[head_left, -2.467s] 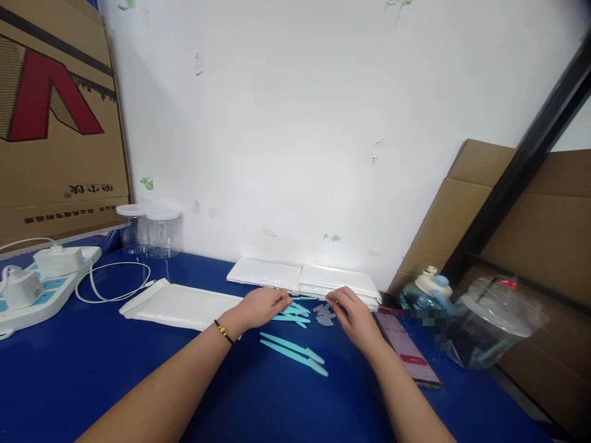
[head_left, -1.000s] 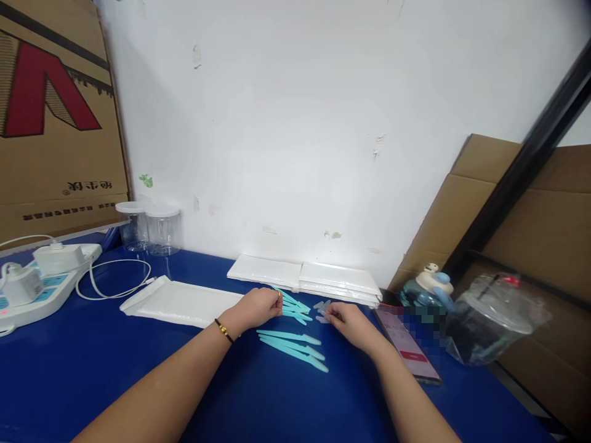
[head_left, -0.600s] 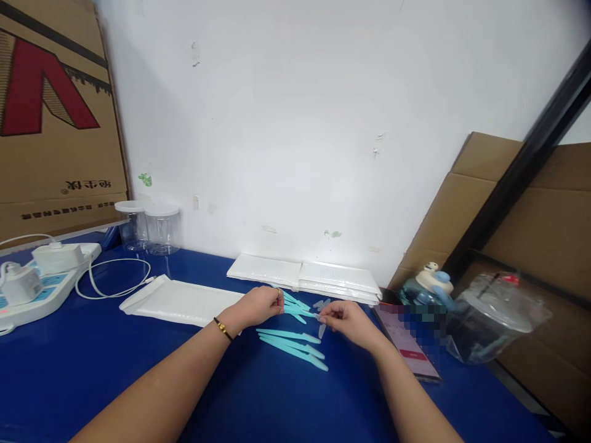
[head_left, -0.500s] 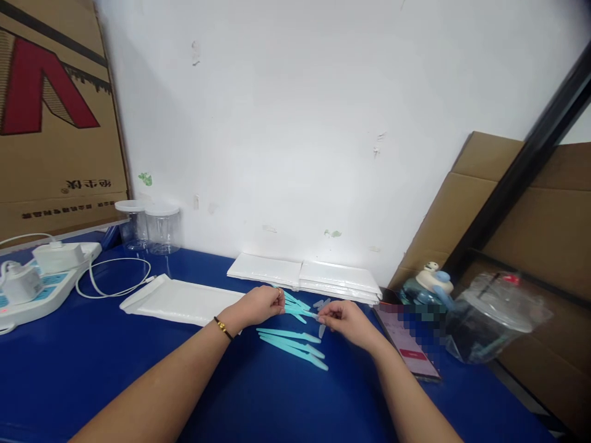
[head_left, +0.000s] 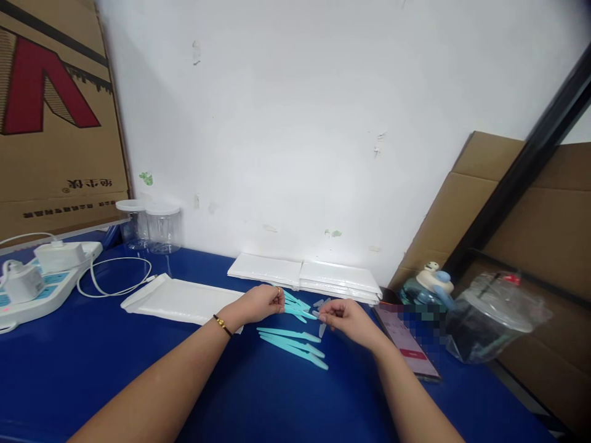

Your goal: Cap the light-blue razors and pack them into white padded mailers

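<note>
Between my hands, a turquoise eyebrow razor (head_left: 300, 312) lies level above the table. The fingers of my left hand (head_left: 264, 304) are closed on its handle end. My right hand (head_left: 345, 317) is pinched at the blade end around a small clear blade cap (head_left: 316, 314), mostly hidden by the fingertips. Behind the held razor lies a loose pile of more turquoise razors (head_left: 295, 301), partly covered by my left hand. Several loose clear caps (head_left: 322, 330) rest beside my right fingers. Nearer to me, three razors (head_left: 289, 334) lie side by side with caps over their blades.
A white padded mailer (head_left: 184, 298) lies left, and white packets (head_left: 339, 280) are stacked by the wall. A phone (head_left: 410, 351), a bagged tub (head_left: 484, 323) and a figurine (head_left: 429, 286) stand right. Clear jars (head_left: 164, 231) and a power strip (head_left: 60, 280) are far left.
My right hand has shifted very slightly at the razor's blade end. My left hand keeps its grip, and the other things lie as before.
</note>
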Available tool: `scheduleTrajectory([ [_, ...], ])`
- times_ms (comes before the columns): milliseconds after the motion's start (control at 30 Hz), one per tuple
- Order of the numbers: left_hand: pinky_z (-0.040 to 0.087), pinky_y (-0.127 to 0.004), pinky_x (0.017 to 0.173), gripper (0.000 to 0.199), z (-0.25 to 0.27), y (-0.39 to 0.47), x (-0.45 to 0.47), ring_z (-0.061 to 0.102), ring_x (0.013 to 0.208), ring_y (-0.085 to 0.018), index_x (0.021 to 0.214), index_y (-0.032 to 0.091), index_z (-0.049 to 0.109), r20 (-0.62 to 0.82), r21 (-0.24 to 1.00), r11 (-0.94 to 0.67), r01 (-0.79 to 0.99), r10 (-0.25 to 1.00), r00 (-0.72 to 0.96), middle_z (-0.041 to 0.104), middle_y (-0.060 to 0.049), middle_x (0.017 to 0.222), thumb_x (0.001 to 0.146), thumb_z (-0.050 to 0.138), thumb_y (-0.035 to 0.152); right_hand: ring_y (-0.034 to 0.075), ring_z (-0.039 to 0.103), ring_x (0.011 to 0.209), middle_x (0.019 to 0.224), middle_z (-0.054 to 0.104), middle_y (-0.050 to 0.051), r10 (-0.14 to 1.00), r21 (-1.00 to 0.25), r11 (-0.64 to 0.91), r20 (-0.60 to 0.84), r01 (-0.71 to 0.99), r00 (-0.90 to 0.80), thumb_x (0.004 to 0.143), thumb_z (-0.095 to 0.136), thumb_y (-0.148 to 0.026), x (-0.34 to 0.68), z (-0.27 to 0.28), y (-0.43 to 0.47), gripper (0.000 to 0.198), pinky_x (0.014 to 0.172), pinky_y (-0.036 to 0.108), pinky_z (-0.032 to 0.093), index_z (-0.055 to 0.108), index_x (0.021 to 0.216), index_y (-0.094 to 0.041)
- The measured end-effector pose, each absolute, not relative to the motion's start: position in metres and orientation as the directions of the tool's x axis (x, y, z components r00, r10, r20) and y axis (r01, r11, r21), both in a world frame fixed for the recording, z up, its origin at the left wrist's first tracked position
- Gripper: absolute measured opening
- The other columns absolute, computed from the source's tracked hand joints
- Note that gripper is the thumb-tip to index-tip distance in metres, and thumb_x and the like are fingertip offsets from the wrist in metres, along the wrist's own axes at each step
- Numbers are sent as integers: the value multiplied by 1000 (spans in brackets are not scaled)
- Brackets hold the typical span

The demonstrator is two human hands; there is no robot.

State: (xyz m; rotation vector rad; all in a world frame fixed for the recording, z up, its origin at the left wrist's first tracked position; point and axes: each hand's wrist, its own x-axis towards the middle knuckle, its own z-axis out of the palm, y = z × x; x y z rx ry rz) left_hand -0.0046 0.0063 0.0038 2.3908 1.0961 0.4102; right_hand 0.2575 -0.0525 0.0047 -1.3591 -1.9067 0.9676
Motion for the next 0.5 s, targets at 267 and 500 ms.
scheduleTrajectory([
  [267, 36, -20, 55, 18, 6, 5, -4, 53, 64, -13, 80, 19, 59, 80, 559, -573, 600, 757, 648, 61, 1, 73, 77, 52, 35, 11, 50, 52, 60, 57, 0, 956, -837, 201, 55, 509, -288, 72, 65, -43, 253, 7, -55, 29, 50, 20, 37, 66, 78, -15],
  [500, 35, -19, 52, 18, 18, -14, 5, 54, 65, -12, 81, 20, 61, 0, 577, -566, 589, 721, 693, 64, 2, 75, 75, 55, 36, 13, 55, 57, 62, 59, 2, 935, -827, 209, 12, 521, -355, 74, 62, -39, 250, 8, -58, 26, 53, 22, 41, 67, 81, -14],
])
